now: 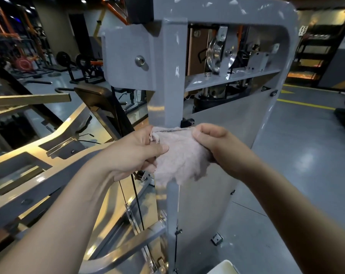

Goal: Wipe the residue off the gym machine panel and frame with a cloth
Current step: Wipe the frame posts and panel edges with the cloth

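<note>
A pale pink cloth (180, 155) is stretched between both hands in front of the grey upright post (167, 76) of the gym machine frame. My left hand (136, 153) pinches the cloth's left edge, thumb on top. My right hand (217, 147) grips its right edge with curled fingers. White flecks of residue dot the post and the top bar (227, 8) of the frame. The pale grey side panel (233, 131) lies behind and to the right of the cloth.
Pulleys (215, 54) and a shelf sit inside the frame's upper opening. Cables (137, 204) run down left of the post. Angled frame arms (39, 171) fill the lower left. Grey floor with yellow lines (306, 104) lies to the right. A white object (223, 267) sits at the bottom edge.
</note>
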Demonstrator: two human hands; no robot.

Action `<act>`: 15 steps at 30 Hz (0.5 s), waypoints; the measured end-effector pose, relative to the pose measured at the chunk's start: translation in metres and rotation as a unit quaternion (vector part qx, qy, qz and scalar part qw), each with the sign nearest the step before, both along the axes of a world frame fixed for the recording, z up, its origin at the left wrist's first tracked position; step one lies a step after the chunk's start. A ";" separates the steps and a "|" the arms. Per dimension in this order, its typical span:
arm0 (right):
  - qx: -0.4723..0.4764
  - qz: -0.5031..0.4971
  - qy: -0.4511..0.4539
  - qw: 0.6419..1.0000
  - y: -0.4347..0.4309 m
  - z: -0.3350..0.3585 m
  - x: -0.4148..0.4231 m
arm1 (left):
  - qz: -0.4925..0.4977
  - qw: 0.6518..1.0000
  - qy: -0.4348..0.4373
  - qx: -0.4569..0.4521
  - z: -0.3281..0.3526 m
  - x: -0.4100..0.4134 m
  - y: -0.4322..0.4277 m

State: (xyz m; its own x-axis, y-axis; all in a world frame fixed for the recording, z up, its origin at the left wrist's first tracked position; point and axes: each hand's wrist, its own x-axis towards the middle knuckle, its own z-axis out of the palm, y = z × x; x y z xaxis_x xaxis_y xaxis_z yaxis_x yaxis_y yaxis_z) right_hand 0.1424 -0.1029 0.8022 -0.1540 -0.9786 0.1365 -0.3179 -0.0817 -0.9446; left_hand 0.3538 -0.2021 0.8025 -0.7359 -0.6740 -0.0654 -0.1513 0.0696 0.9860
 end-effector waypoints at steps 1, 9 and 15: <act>0.016 -0.006 -0.012 1.000 0.000 0.000 -0.002 | 0.006 1.000 0.000 -0.007 -0.003 -0.003 0.001; 0.085 -0.034 -0.104 0.990 0.013 -0.004 -0.023 | 0.061 0.996 0.061 -0.037 -0.007 -0.006 0.012; 0.047 0.077 0.082 0.993 0.027 0.000 -0.036 | 0.072 0.992 -0.015 -0.104 -0.002 -0.008 0.020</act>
State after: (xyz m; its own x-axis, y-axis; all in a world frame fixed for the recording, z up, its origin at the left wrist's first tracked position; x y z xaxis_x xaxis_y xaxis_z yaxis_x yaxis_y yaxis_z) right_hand 0.1060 -0.0761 0.8022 0.0144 -0.9984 0.0545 -0.4591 -0.0550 -0.8867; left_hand 0.3457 -0.1823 0.8004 -0.6313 -0.7728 0.0646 -0.2039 0.2458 0.9476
